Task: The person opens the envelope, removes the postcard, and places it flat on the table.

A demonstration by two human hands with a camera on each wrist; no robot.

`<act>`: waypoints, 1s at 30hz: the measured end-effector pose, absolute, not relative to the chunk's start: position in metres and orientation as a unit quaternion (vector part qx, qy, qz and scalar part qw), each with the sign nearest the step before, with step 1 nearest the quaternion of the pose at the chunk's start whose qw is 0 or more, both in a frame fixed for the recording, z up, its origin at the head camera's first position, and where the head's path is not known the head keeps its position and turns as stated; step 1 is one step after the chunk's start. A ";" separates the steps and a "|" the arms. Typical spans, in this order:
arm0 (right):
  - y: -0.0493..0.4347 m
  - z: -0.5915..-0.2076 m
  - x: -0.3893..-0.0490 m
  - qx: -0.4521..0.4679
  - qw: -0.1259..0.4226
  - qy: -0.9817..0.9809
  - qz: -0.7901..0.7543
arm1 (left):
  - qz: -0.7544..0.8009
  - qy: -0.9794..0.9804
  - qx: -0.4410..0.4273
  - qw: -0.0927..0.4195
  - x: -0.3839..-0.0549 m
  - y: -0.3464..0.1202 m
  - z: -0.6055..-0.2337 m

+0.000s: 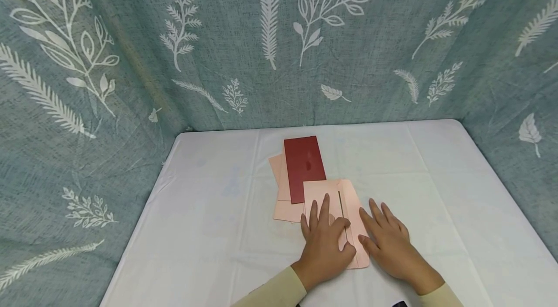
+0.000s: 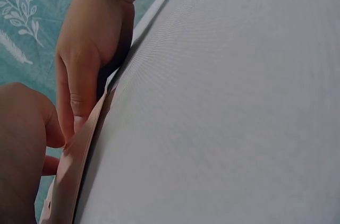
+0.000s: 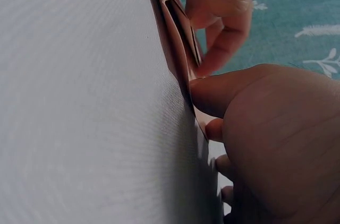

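Note:
A pale pink envelope (image 1: 320, 188) lies on the white-covered table, its flap (image 1: 354, 205) folded out on the right and a dark slit running along the fold. My left hand (image 1: 323, 246) rests across the envelope with fingers spread, and its index fingertip is beside the slit. At the flap's right edge is my right hand (image 1: 392, 246), fingers extended, its thumb touching the edge. The right wrist view shows that thumb (image 3: 215, 94) against the pink edge. Part of the envelope is hidden under the left hand.
A dark red envelope (image 1: 304, 164) lies farther back, over more pink paper pieces (image 1: 285, 210), and the envelope under my hand overlaps them. The white tabletop (image 1: 209, 191) ends at a patterned green curtain (image 1: 240, 45) on the back and sides.

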State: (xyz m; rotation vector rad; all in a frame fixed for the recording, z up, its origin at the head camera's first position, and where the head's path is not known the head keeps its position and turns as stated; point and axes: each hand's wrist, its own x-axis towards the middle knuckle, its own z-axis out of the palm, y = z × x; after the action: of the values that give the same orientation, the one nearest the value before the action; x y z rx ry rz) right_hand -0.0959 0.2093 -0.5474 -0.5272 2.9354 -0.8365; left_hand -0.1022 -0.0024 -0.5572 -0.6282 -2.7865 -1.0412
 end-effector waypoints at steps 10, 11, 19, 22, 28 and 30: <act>0.210 -0.548 -0.097 -0.169 0.023 0.947 -0.273 | -0.329 -0.918 -0.215 0.057 -0.103 -0.003 -0.560; 0.210 -0.549 -0.097 -0.169 0.024 0.947 -0.274 | -0.327 -0.919 -0.214 0.057 -0.103 -0.003 -0.560; 0.210 -0.550 -0.097 -0.167 0.024 0.948 -0.269 | -0.366 -0.905 -0.207 0.061 -0.103 -0.002 -0.556; 0.210 -0.550 -0.097 -0.166 0.024 0.949 -0.268 | -0.374 -0.901 -0.211 0.065 -0.102 -0.002 -0.556; 0.210 -0.547 -0.097 -0.166 0.025 0.950 -0.265 | -0.385 -0.897 -0.207 0.069 -0.102 -0.002 -0.557; 0.211 -0.546 -0.096 -0.169 0.026 0.950 -0.262 | -0.389 -0.895 -0.205 0.072 -0.102 -0.002 -0.558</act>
State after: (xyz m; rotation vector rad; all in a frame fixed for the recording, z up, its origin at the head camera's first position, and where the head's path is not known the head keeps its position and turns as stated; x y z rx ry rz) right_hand -0.0963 0.2107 -0.5459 -0.5220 2.9354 -0.8106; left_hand -0.1021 -0.0023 -0.5582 -0.6160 -2.6892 -1.1699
